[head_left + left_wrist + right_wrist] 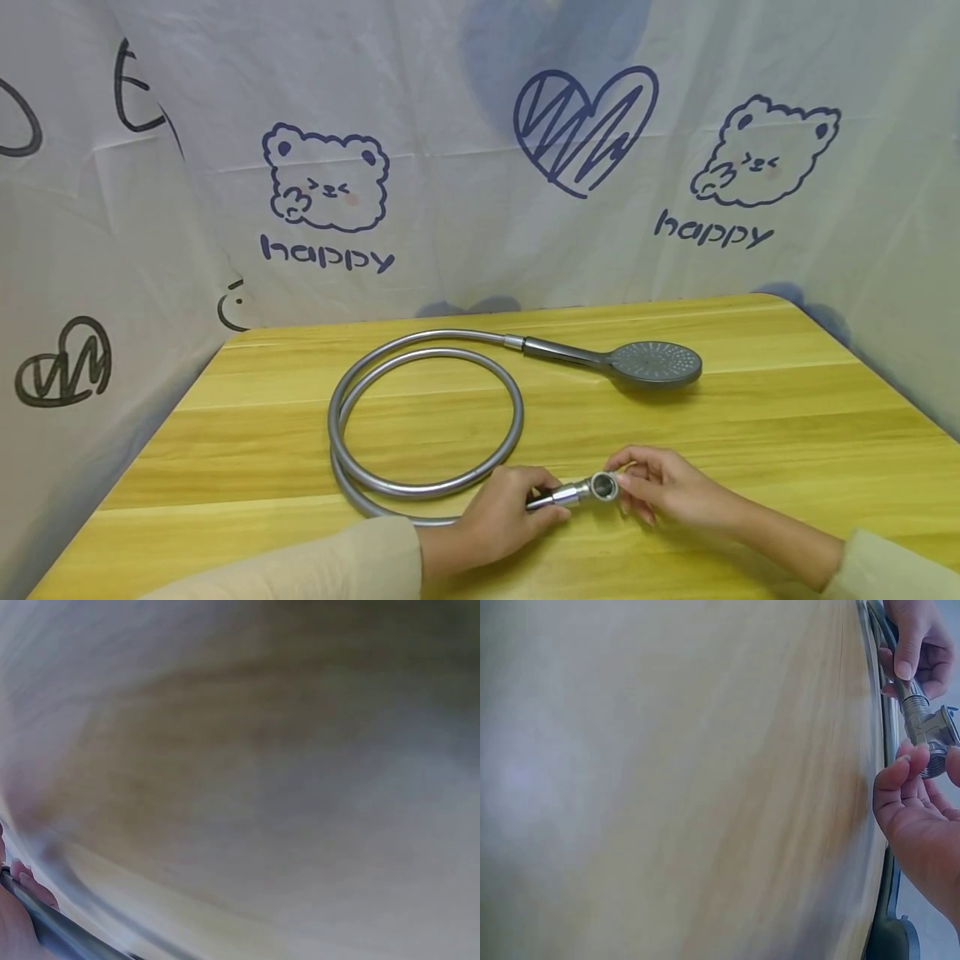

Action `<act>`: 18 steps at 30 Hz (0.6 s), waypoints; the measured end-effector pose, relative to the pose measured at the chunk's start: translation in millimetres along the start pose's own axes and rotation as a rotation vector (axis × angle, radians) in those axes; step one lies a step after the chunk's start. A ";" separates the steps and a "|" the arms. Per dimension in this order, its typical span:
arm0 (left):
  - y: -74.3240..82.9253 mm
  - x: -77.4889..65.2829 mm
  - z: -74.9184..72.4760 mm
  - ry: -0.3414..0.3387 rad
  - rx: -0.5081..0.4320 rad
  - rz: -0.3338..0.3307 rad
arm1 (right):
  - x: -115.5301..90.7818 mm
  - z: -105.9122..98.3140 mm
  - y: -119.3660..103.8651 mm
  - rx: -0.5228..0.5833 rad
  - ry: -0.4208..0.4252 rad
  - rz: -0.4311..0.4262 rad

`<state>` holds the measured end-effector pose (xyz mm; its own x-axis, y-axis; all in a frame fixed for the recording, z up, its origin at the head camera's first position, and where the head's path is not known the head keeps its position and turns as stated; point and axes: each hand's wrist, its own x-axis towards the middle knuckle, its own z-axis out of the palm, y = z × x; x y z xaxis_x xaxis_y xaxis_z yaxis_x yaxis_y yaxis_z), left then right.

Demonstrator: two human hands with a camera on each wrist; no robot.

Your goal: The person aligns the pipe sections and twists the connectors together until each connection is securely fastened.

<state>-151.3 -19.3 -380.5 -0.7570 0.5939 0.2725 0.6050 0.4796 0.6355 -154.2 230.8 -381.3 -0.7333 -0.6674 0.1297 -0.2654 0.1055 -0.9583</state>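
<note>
Near the table's front edge, my left hand [502, 517] grips the end of a grey shower hose [517, 400], just behind its silver connector [567, 494]. A short metal pipe fitting [603, 486] with a round open mouth sits at the tip of that connector. My right hand [667, 487] pinches the fitting from the right between thumb and fingers. In the right wrist view the fitting [932, 731] shows a threaded end beside the right fingertips. Only a sliver of the left hand [15, 922] and the hose [67, 934] appears in the left wrist view.
The hose lies in a loose double loop on the wooden table [262, 450]. At its other end, a dark handheld shower head [654, 364] rests spray face up towards the back. White cloth [450, 208] with drawn bears and hearts hangs behind the table and along its sides.
</note>
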 end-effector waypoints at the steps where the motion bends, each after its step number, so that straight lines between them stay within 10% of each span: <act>1: 0.1 0.1 -0.3 0.000 -0.004 0.000 | -0.1 -0.6 -0.4 0.011 -0.009 -0.006; 18: 2.0 1.2 -3.6 -0.006 -0.017 -0.010 | -0.5 0.8 -2.2 -0.060 0.008 -0.081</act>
<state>-151.9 -20.0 -376.3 -0.7614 0.5931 0.2616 0.5931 0.4745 0.6504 -152.8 230.3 -379.5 -0.7130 -0.6695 0.2083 -0.3607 0.0955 -0.9278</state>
